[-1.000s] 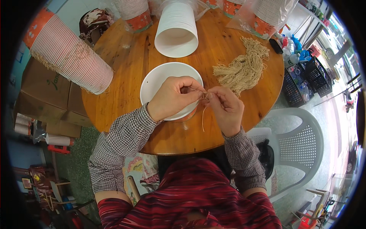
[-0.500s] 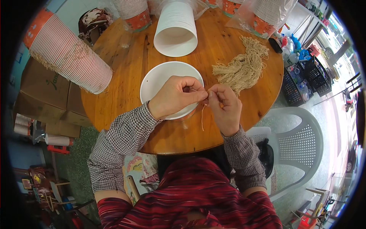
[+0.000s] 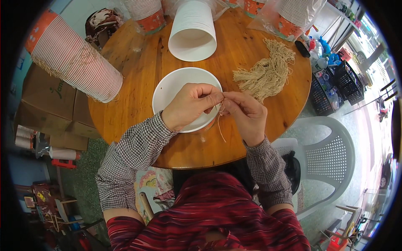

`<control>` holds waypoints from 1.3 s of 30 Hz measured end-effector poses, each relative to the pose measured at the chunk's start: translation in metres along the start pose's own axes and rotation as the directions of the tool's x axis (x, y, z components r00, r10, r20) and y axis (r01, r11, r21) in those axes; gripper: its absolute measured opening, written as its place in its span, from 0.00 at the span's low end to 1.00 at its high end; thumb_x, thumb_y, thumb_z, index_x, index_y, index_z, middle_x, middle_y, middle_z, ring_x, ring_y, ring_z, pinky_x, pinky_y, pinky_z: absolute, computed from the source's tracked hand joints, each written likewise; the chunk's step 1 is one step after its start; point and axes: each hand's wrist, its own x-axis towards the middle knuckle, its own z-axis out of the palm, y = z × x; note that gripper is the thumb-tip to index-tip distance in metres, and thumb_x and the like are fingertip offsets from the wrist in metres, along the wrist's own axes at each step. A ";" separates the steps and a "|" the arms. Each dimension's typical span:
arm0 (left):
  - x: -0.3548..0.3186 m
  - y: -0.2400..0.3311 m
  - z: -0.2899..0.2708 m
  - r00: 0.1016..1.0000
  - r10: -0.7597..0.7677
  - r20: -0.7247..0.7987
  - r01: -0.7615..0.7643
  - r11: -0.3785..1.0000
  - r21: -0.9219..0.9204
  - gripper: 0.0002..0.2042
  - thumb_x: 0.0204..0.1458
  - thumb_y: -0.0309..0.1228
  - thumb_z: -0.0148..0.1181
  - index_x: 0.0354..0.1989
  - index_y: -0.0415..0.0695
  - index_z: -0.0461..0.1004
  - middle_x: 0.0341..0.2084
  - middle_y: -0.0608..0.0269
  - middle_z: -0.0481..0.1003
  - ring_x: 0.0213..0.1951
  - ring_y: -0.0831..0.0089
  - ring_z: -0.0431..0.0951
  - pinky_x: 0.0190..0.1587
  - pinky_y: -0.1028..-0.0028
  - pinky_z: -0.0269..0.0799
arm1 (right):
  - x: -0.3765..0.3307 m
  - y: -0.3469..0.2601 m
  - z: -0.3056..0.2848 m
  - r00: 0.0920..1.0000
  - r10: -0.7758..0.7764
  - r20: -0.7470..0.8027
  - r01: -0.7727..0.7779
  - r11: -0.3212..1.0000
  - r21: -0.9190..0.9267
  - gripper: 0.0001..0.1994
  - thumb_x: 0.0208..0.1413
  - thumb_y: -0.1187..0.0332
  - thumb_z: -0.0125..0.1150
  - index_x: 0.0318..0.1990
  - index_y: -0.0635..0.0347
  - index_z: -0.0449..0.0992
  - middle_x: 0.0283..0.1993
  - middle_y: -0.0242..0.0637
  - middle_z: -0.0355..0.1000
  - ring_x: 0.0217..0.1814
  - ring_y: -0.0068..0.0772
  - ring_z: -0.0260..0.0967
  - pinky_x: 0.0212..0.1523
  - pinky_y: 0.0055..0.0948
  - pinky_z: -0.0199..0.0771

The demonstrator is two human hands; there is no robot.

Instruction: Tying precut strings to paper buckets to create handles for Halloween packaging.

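My left hand (image 3: 190, 105) and my right hand (image 3: 247, 115) meet over the right rim of a white paper bowl (image 3: 171, 90) that stands on the round wooden table (image 3: 138, 71). Both pinch a short beige string (image 3: 219, 125) between fingertips; its loose end hangs down past the bowl's edge. The left hand lies over the bowl's lower right part. A bundle of the same beige strings (image 3: 266, 73) lies on the table beyond my right hand.
A stack of white bowls (image 3: 192, 31) lies on its side behind the bowl. Long stacks of striped paper cups (image 3: 75, 65) lie at the left and along the back. A white plastic chair (image 3: 324, 157) stands right; cardboard boxes (image 3: 39, 104) sit left.
Both hands stay over the bowl's rim; the fingers have shifted slightly on the string, whose hanging end now dangles a little lower.
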 end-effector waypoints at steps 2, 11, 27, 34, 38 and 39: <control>-0.001 0.001 0.000 0.999 0.047 0.006 -0.048 0.998 0.036 0.10 0.59 0.30 0.54 0.38 0.35 0.76 0.25 0.70 0.73 0.26 0.85 0.68 0.28 0.83 0.65 | 0.000 0.000 -0.002 0.999 -0.042 -0.021 0.041 0.996 -0.081 0.06 0.56 0.78 0.58 0.41 0.68 0.76 0.34 0.33 0.75 0.33 0.18 0.71 0.35 0.17 0.73; -0.003 0.001 0.008 0.995 0.094 -0.022 -0.087 0.969 0.230 0.08 0.57 0.30 0.55 0.37 0.36 0.75 0.27 0.73 0.73 0.28 0.88 0.67 0.32 0.84 0.65 | -0.003 0.002 -0.003 0.994 -0.068 -0.087 0.051 0.981 -0.185 0.04 0.58 0.76 0.56 0.38 0.69 0.74 0.30 0.32 0.74 0.30 0.17 0.71 0.34 0.17 0.74; -0.003 0.001 0.007 0.995 0.087 -0.050 -0.072 0.968 0.239 0.06 0.55 0.25 0.56 0.35 0.35 0.75 0.23 0.68 0.73 0.24 0.84 0.71 0.28 0.81 0.66 | -0.005 -0.001 -0.009 0.990 -0.043 -0.136 0.013 0.976 -0.219 0.04 0.59 0.77 0.54 0.39 0.68 0.72 0.30 0.33 0.72 0.31 0.17 0.70 0.33 0.18 0.72; -0.003 0.004 0.008 0.992 0.045 -0.119 0.002 0.929 0.369 0.06 0.53 0.26 0.59 0.35 0.36 0.77 0.29 0.67 0.77 0.33 0.84 0.75 0.38 0.83 0.71 | -0.004 -0.004 -0.011 0.993 0.072 -0.090 -0.089 0.976 -0.199 0.04 0.61 0.74 0.51 0.39 0.66 0.70 0.30 0.34 0.72 0.27 0.19 0.72 0.27 0.18 0.69; -0.004 0.004 0.010 0.991 0.107 -0.081 -0.089 0.977 0.195 0.05 0.54 0.25 0.57 0.33 0.35 0.76 0.14 0.70 0.70 0.15 0.83 0.69 0.17 0.81 0.61 | -0.004 -0.004 -0.010 0.990 0.121 -0.066 -0.131 0.976 -0.174 0.04 0.63 0.73 0.47 0.38 0.64 0.65 0.28 0.34 0.71 0.25 0.20 0.71 0.25 0.19 0.69; -0.005 0.004 0.010 0.991 0.108 -0.076 -0.093 0.978 0.187 0.05 0.54 0.25 0.57 0.32 0.35 0.76 0.13 0.69 0.70 0.14 0.81 0.70 0.15 0.80 0.61 | -0.005 -0.003 -0.010 0.990 0.109 -0.092 -0.125 0.975 -0.185 0.04 0.63 0.73 0.47 0.38 0.64 0.65 0.28 0.34 0.71 0.25 0.20 0.71 0.25 0.19 0.69</control>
